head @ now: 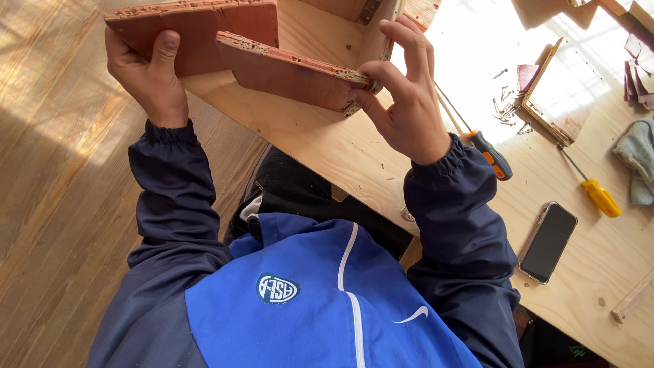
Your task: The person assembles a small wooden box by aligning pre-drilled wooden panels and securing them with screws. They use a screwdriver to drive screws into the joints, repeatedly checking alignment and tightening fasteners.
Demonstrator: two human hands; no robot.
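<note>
My left hand (151,71) grips a reddish-brown board (197,24) with a rough, pitted edge, thumb laid over its face, at the upper left. My right hand (402,95) pinches the end of a second reddish-brown board (286,71), which lies slightly lower and overlaps the first. Both boards are held up over the near edge of a pale wooden workbench (320,143). A light wooden box-like piece (371,20) stands on the bench right behind the boards. My dark blue sleeves and blue jacket fill the lower frame.
On the bench to the right lie a grey-and-orange screwdriver (490,153), a yellow-handled screwdriver (599,196), a black phone (548,242), loose screws (504,109), a framed board (555,95), a grey cloth (637,153) and a wood strip (633,296). Wooden floor (61,170) lies left.
</note>
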